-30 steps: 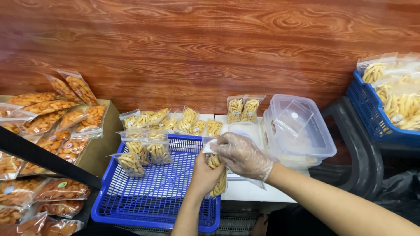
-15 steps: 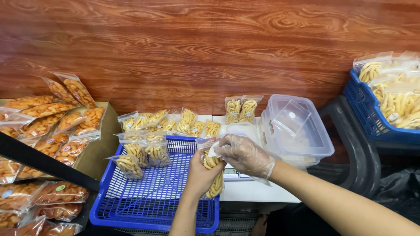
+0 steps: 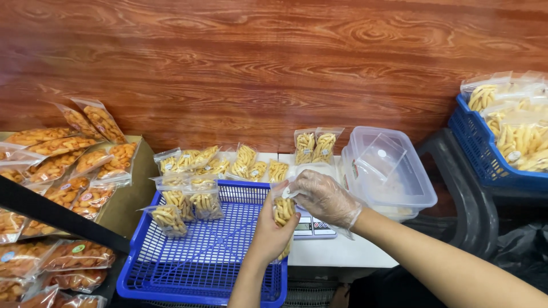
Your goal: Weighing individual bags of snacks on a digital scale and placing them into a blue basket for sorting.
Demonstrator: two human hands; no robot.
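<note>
My left hand grips a small clear bag of yellow stick snacks from below, holding it upright over the right edge of a blue plastic basket. My right hand, in a thin clear glove, pinches the top of the same bag. Three filled bags lie in the basket's far left corner. A small digital scale sits just right of the bag, partly hidden behind my hands.
More filled bags line the wall behind the basket. A clear lidded tub stands at right. Bags of orange snacks fill a cardboard box at left. A second blue crate with snack bags stands far right.
My hands and the bag have stayed almost in place over the basket's right edge; the fingers of my right hand have shifted slightly along the bag's top.
</note>
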